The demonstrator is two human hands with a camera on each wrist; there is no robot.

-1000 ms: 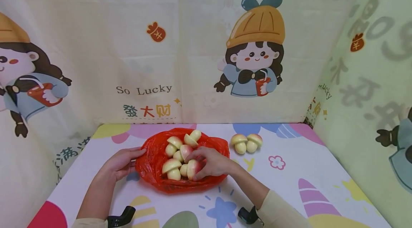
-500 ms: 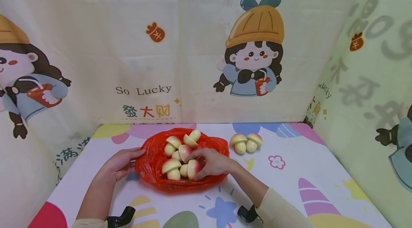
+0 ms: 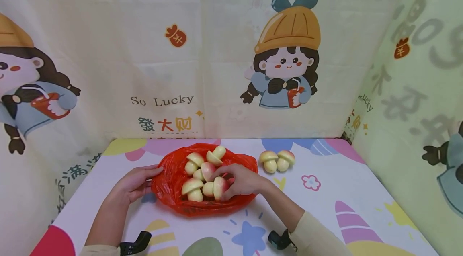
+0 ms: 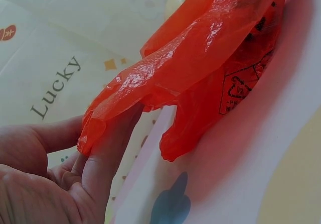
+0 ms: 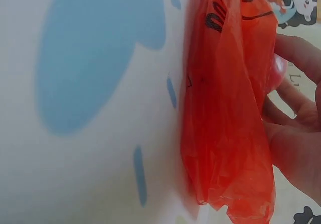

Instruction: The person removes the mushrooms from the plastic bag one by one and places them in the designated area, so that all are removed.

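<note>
A red plastic bag (image 3: 166, 191) lies spread wide on the table, its mouth facing up, with several cream toy mushrooms with pinkish caps inside. At its left edge my left hand (image 3: 135, 183) pinches the plastic; in the left wrist view the bag's rim (image 4: 93, 131) sits between thumb and fingers. Reaching in from the right, my right hand (image 3: 244, 181) grips the cap of one toy mushroom (image 3: 218, 187) near the front. Part of that pink cap (image 5: 277, 73) shows past the bag in the right wrist view. Another mushroom (image 3: 207, 171) lies close to the right fingertips.
Two more toy mushrooms (image 3: 276, 161) stand side by side on the table to the right of the bag. The patterned tabletop (image 3: 300, 216) is bounded by printed cloth (image 3: 224, 67) at the back and both sides.
The gripped mushroom has shifted slightly to the right and upward with my right hand. My left hand stays at the bag's left edge.
</note>
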